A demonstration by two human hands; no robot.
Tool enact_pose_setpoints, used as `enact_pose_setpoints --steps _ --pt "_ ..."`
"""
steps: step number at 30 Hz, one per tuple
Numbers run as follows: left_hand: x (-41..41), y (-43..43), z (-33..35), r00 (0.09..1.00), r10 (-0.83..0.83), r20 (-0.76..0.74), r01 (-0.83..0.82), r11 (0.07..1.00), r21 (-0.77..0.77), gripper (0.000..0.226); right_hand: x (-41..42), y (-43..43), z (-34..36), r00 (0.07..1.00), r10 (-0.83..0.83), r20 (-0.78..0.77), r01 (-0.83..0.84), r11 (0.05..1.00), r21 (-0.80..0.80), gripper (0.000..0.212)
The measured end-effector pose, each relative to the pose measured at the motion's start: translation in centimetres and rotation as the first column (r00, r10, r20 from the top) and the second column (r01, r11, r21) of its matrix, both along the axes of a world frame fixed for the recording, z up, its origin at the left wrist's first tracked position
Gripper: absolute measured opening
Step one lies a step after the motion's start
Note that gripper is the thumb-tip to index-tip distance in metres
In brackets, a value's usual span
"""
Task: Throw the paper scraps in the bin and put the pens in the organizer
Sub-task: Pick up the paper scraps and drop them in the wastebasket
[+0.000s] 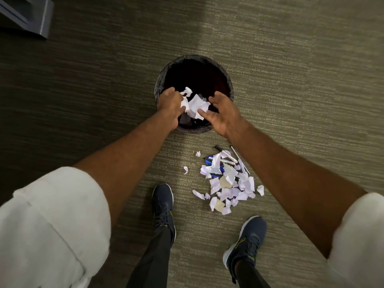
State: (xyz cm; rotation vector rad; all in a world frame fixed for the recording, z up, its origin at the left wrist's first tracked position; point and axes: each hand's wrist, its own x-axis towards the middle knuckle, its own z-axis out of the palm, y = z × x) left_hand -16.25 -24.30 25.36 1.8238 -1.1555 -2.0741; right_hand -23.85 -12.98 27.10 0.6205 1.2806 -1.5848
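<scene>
The carpet point(291, 59) bears a round black bin point(164, 80), its depths too dark to read. Over its near rim the left hand point(169, 104) clutches white crumpled scraps point(196, 106); the right hand point(223, 115) is spread open beside them. Near the bin, a torn-paper pile point(228, 183) half hides the pens point(209, 161).

Striped olive-grey carpet point(291, 59); perhaps a dark furniture base point(27, 15) top-left.

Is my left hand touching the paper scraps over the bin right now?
Touching. The head view shows the left hand closed around the white paper scraps above the bin, fingers wrapped over their left edge.
</scene>
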Motion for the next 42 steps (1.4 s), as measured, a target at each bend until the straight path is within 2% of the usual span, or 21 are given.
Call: enact_pose_setpoints --steps 3,5,6,8,10,13,17,20,23,25,28,31,36,39,42 --pt "-0.1 -0.4 0.3 0.998 0.061 0.000 -0.061 0.998 0.035 0.050 -0.1 0.1 -0.3 1.000 -0.003 0.004 0.003 1.000 -0.003 0.048" --pt "0.0 -0.4 0.4 0.995 0.081 -0.052 -0.079 0.995 0.054 0.051 -0.3 0.3 -0.4 1.000 0.019 -0.012 -0.019 1.000 -0.009 0.046" --pt "0.2 -0.3 0.4 0.996 0.045 -0.071 -0.044 0.999 0.028 0.051 -0.4 0.6 -0.5 0.999 0.044 -0.028 -0.044 0.999 0.000 0.044" --pt "1.0 0.2 0.2 0.993 -0.121 -0.009 0.118 0.983 -0.140 0.046 -0.4 1.7 -0.8 0.990 0.112 -0.085 -0.108 0.993 0.053 0.040" --pt "2.1 1.0 -0.1 0.964 -0.258 0.057 0.262 0.906 -0.333 0.037 0.2 3.5 -1.4 0.970 0.175 -0.169 -0.155 0.980 0.124 0.033" --pt "4.2 3.2 -0.7 0.909 -0.407 0.086 0.398 0.790 -0.467 0.025 2.8 7.5 -2.9 0.923 0.279 -0.265 -0.206 0.940 0.274 0.019" --pt "7.1 7.7 -3.2 0.785 -0.584 0.204 0.605 0.654 -0.454 0.019 8.8 13.7 -6.4 0.867 0.452 -0.209 -0.324 0.830 0.454 0.011" --pt "9.0 11.3 -6.2 0.625 -0.726 0.285 0.771 0.518 -0.372 0.023 12.2 18.2 -9.2 0.801 0.580 -0.148 -0.409 0.710 0.573 0.023" --pt "10.7 14.3 -9.4 0.429 -0.822 0.375 0.897 0.342 -0.279 0.033 13.5 22.1 -11.7 0.630 0.766 -0.127 -0.510 0.532 0.676 0.040" --pt "11.4 15.6 -11.4 0.357 -0.828 0.432 0.931 0.278 -0.236 0.037 13.3 24.2 -13.6 0.487 0.864 -0.127 -0.559 0.420 0.715 0.049" --pt "12.1 17.3 -14.7 0.282 -0.822 0.494 0.959 0.238 -0.151 0.037 12.4 26.5 -17.3 0.261 0.953 -0.156 -0.587 0.285 0.758 0.060" --pt "12.5 19.1 -18.4 0.224 -0.818 0.529 0.974 0.210 -0.088 0.038 11.4 27.5 -21.4 0.046 0.992 -0.120 -0.587 0.124 0.800 0.075" --pt "12.2 21.9 -24.6 0.205 -0.820 0.535 0.979 0.176 -0.105 0.053 9.8 26.9 -27.2 -0.286 0.952 -0.107 -0.474 -0.044 0.880 0.095" --pt "12.0 23.3 -27.5 0.139 -0.821 0.554 0.988 0.078 -0.133 0.065 9.2 26.3 -29.8 -0.410 0.911 -0.052 -0.385 -0.121 0.915 0.097" --pt "12.1 24.2 -29.2 0.073 -0.801 0.594 0.989 -0.020 -0.148 0.075 9.1 26.0 -31.1 -0.428 0.902 -0.054 -0.319 -0.095 0.943 0.086"
